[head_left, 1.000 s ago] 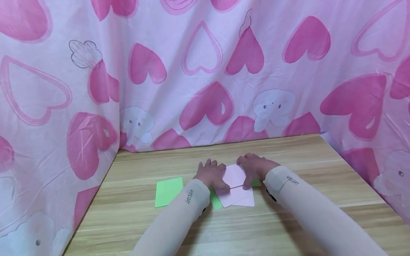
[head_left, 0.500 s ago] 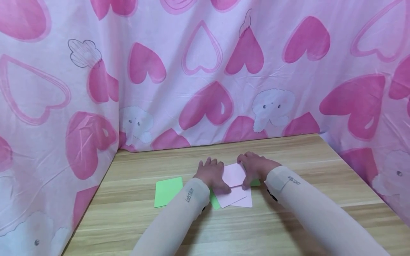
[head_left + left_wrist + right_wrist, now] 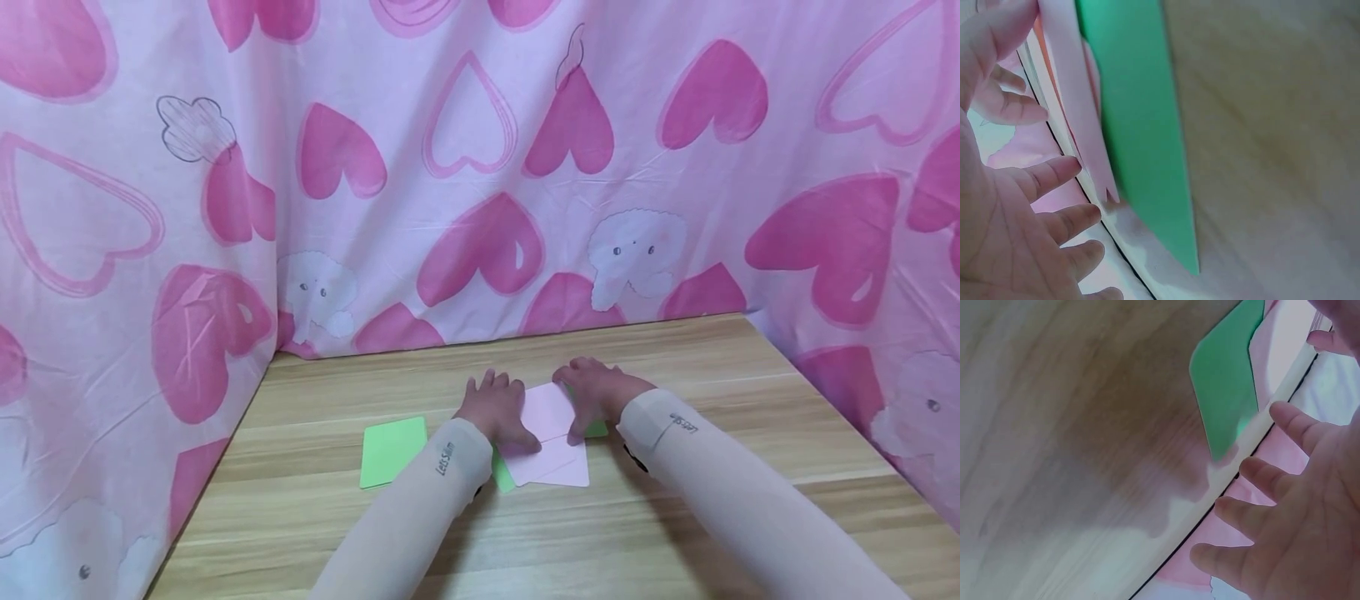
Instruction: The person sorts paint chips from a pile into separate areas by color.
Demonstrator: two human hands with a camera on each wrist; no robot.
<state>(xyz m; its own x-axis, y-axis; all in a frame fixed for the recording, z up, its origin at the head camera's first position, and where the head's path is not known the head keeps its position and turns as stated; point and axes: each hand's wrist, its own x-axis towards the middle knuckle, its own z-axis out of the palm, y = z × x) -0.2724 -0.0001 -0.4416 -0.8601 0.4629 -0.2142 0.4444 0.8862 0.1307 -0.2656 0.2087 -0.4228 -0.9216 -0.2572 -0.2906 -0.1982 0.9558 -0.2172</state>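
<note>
Pink cards [image 3: 547, 419] sit smack between left hand [image 3: 495, 412] and right hand [image 3: 600, 390], neither really nearer; fingers [image 3: 1050, 175] spread apart, long axis unclear tbh.

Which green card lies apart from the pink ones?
The leftmost green card, beside the left sleeve; the other green pieces peek out around the pink cards.
</note>
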